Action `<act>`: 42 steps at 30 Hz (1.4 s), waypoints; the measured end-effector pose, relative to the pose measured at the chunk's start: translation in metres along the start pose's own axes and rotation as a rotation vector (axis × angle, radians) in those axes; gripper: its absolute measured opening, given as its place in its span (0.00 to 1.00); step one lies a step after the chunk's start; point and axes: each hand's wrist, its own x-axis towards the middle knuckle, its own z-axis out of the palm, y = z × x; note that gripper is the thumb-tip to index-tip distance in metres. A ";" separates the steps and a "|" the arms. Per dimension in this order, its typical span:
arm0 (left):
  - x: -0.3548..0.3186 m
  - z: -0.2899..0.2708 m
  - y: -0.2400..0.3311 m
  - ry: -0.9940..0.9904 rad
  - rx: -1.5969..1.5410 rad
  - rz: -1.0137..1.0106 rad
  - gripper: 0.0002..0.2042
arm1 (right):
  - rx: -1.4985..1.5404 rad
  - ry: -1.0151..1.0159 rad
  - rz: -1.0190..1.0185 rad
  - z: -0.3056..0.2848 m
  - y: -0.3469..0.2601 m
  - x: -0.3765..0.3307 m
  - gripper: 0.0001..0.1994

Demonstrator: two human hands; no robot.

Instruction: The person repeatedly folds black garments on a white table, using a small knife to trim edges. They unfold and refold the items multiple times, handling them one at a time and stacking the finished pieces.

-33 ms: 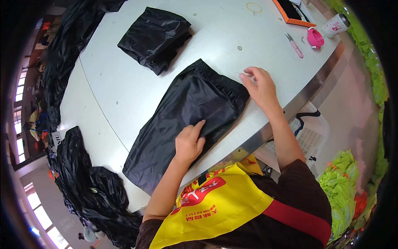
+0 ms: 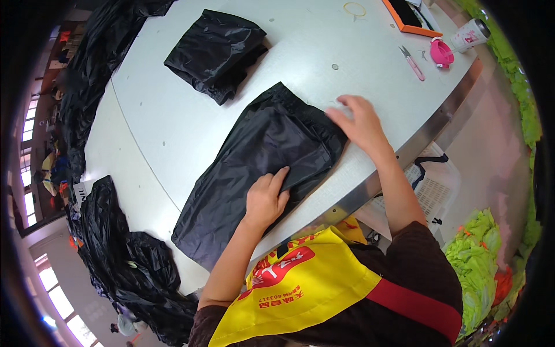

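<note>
Garment (black) slants lengthwise, waistband pointing upper-right.

From head height on the near side, a wide fisheye view looks steeply down, close over a shiny black elastic-waisted garment on a smooth white table.

A glossy black elastic-waisted garment lies flat and slightly creased on a pale tabletop, near its edge. Its gathered waistband points away, the body slanting toward the lower left.
</note>
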 end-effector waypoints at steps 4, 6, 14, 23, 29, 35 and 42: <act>0.010 -0.011 0.009 -0.121 -0.131 -0.118 0.23 | -0.028 -0.031 -0.243 0.015 -0.012 -0.013 0.14; 0.012 -0.007 0.009 -0.112 -0.127 -0.115 0.23 | 0.011 0.013 -0.325 0.017 -0.019 -0.023 0.12; 0.038 -0.024 0.012 -0.165 -0.444 -0.385 0.25 | 0.084 0.021 -0.572 0.031 -0.023 -0.037 0.09; 0.080 -0.005 -0.002 -0.154 -0.512 -0.814 0.23 | 0.128 -0.048 -0.576 0.045 -0.032 -0.036 0.10; 0.061 0.013 -0.013 -0.088 -0.428 -0.762 0.19 | 0.020 -0.302 -0.067 0.030 -0.044 -0.040 0.23; 0.057 0.011 -0.022 -0.043 -0.997 -0.946 0.13 | 0.138 -0.172 -0.445 0.055 -0.061 -0.055 0.10; 0.081 -0.005 0.000 -0.034 -0.658 -0.885 0.28 | 0.279 -0.332 -0.518 0.053 -0.055 -0.049 0.09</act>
